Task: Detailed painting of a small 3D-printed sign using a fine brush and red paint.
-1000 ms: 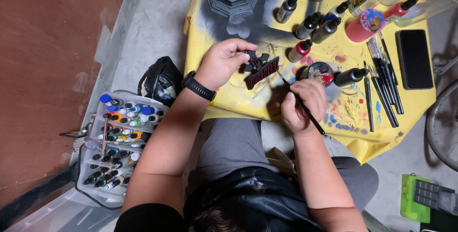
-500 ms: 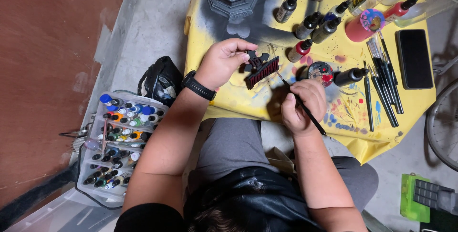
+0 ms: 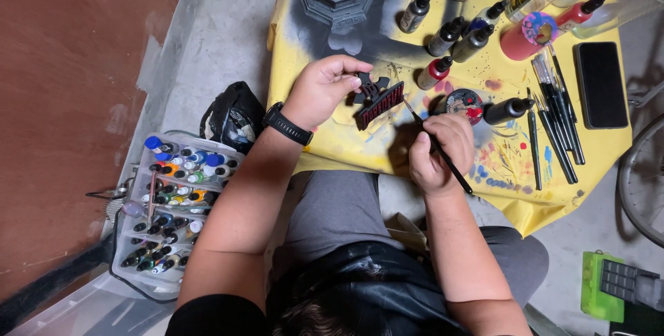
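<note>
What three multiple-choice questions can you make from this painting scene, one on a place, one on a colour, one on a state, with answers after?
1. Where is the tray of paint bottles?
A. on the floor by the left arm
B. on the yellow cloth
C. on the lap

2. What colour is the cloth?
A. blue
B. yellow
C. white

3. What does the right hand hold?
A. nothing
B. a phone
C. a thin brush

Answers: A, it lies beside the table; B, paint-stained yellow; C, fingers pinch the brush while the left hand holds a small dark model.

a hobby painting corner: paint-spattered yellow table (image 3: 595,144), paint bottles (image 3: 449,35), brushes (image 3: 553,111).
</note>
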